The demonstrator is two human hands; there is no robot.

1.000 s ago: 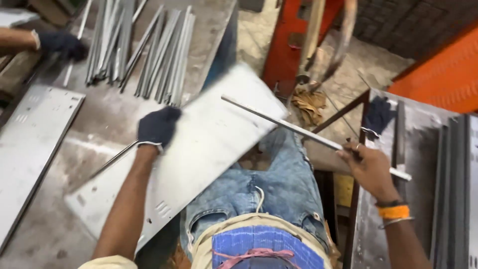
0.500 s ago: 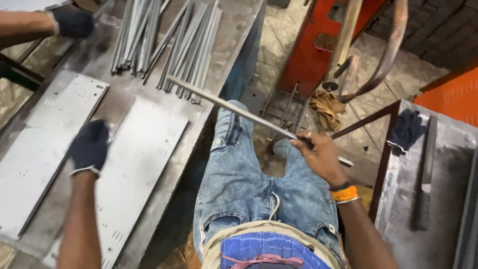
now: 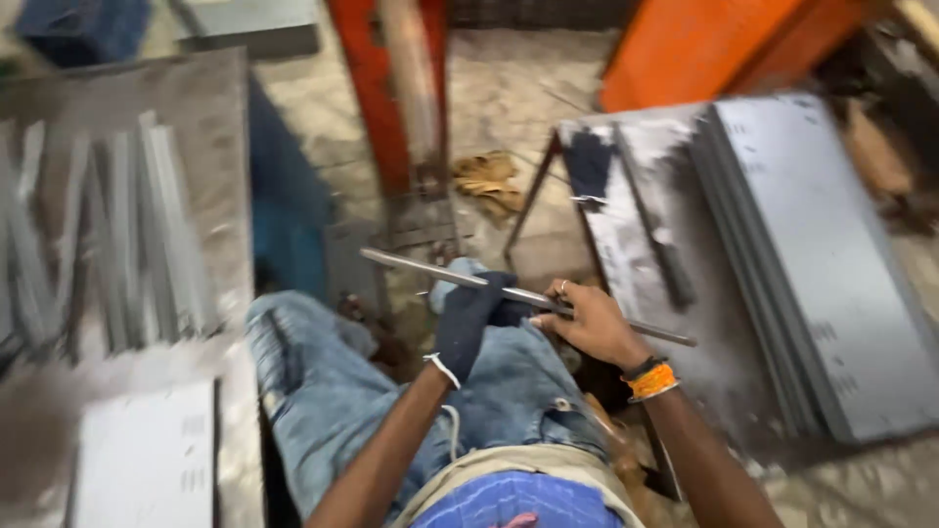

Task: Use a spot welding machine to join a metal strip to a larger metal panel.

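A seated worker grips a thin metal rod [image 3: 528, 295] over the lap — gloved left hand [image 3: 472, 311] wrapped around its middle, bare right hand [image 3: 584, 321] pinching it just beside. Rods [image 3: 117, 244] lie left; stacked sheets [image 3: 831, 254] right — untouched.

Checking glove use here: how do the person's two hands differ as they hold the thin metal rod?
The left hand wears a dark glove with a white cuff; the right hand is bare, with an orange wristband. The left grips the thin grey metal rod nearer its middle, the right farther along. Both close around it above the lap.
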